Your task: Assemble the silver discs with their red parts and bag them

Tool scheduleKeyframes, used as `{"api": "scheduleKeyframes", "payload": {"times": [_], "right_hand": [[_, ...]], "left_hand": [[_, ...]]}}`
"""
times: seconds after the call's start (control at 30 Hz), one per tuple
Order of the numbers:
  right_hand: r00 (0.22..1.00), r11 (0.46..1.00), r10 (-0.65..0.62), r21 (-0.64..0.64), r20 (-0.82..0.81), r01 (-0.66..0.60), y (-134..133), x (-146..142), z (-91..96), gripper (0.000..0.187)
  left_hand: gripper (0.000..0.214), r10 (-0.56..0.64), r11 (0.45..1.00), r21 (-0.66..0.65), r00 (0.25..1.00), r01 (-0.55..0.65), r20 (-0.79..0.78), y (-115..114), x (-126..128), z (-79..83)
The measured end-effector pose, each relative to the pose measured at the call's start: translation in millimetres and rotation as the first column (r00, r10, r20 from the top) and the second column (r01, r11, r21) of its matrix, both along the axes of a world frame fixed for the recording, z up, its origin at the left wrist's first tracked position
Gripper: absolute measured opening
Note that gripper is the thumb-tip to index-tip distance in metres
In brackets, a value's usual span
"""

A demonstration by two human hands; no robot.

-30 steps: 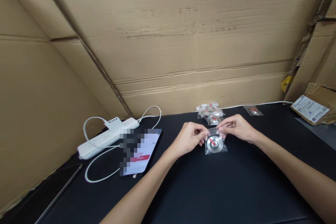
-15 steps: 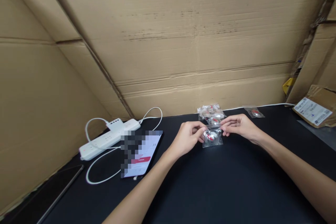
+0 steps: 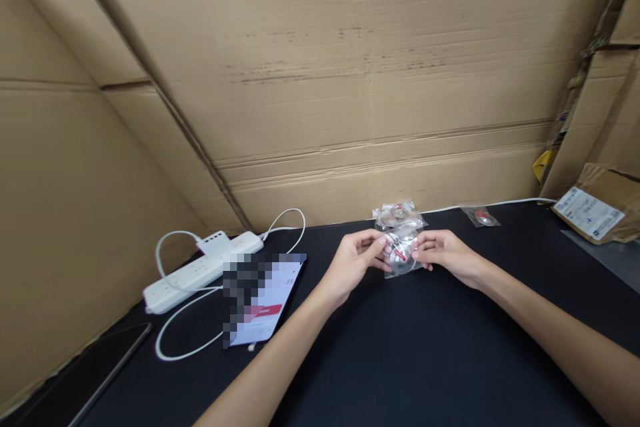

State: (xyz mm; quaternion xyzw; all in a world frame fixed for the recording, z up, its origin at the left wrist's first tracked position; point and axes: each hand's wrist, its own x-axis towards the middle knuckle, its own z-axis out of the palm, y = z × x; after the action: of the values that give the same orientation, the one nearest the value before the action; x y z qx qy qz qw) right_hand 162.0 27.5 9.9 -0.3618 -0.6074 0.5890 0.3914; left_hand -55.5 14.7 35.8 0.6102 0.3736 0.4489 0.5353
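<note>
A small clear plastic bag (image 3: 401,257) with a round silver metal part and a red piece inside is pinched between both hands just above the black table (image 3: 425,360). My left hand (image 3: 356,260) grips its left edge with closed fingers. My right hand (image 3: 440,252) grips its right edge the same way. Right behind the hands lies a small pile of similar bagged parts (image 3: 397,215).
One more bagged part (image 3: 481,216) lies alone at the back right. A white power strip (image 3: 200,267) with looping cable and a phone (image 3: 263,300) lie at left, a dark tablet (image 3: 107,373) at the front left. Cardboard walls surround the table; a labelled cardboard package (image 3: 595,213) sits at right.
Both hands have carried the bag away from me, toward the pile, and drawn closer together. The bag has crumpled and turned from hanging flat to bunched between the fingers.
</note>
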Motion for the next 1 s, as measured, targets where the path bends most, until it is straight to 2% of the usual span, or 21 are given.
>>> {"api": "scheduleKeyframes", "payload": {"times": [0.1, 0.23, 0.3, 0.37, 0.43, 0.47, 0.63, 0.77, 0.9, 1.0], "right_hand": [[0.998, 0.999, 0.010, -0.040, -0.067, -0.013, 0.6, 0.9, 0.4, 0.025], [0.989, 0.993, -0.063, -0.104, -0.136, 0.049, 7.8, 9.4, 3.2, 0.029], [0.975, 0.985, -0.145, -0.113, -0.167, 0.127, 15.8, 21.5, 5.4, 0.032], [0.940, 0.958, -0.282, -0.103, -0.190, 0.267, 25.8, 39.9, 6.5, 0.033], [0.848, 0.868, -0.497, -0.092, -0.187, 0.488, 35.8, 62.2, 5.2, 0.034], [0.769, 0.789, -0.612, -0.067, -0.184, 0.611, 40.2, 73.6, 3.4, 0.034], [0.593, 0.599, -0.796, -0.009, -0.123, 0.801, 55.5, 115.1, -13.8, 0.026], [0.510, 0.507, -0.859, 0.066, -0.045, 0.859, 63.2, 124.1, -26.9, 0.025], [0.459, 0.464, -0.886, 0.166, 0.071, 0.870, 67.6, 127.2, -33.2, 0.036], [0.392, 0.423, -0.905, 0.258, 0.166, 0.868, 68.4, 131.4, -33.7, 0.039]], "left_hand": [[0.040, 0.018, 0.999, -0.035, 1.000, -0.019, -0.008, 0.5, 1.3, -2.5], [0.044, 0.042, 0.998, -0.052, 0.999, -0.043, -0.027, 2.2, 2.2, -6.5], [0.043, 0.068, 0.996, -0.058, 0.996, -0.071, -0.055, 4.0, 1.3, -9.0], [0.041, 0.082, 0.994, -0.065, 0.993, -0.087, -0.084, 6.0, -0.3, -11.6], [0.040, 0.084, 0.993, -0.068, 0.990, -0.092, -0.111, 7.7, -1.7, -13.9], [0.040, 0.084, 0.993, -0.067, 0.989, -0.093, -0.125, 8.3, -2.2, -14.7], [0.038, 0.072, 0.996, -0.045, 0.980, -0.082, -0.183, 8.5, -1.6, -15.4], [0.034, 0.058, 0.998, -0.023, 0.972, -0.065, -0.227, 7.4, 0.2, -16.0], [0.031, 0.049, 0.999, 0.007, 0.963, -0.049, -0.263, 8.1, 0.4, -19.0], [0.030, 0.044, 0.999, 0.016, 0.961, -0.042, -0.274, 9.7, 0.1, -21.0]]}}
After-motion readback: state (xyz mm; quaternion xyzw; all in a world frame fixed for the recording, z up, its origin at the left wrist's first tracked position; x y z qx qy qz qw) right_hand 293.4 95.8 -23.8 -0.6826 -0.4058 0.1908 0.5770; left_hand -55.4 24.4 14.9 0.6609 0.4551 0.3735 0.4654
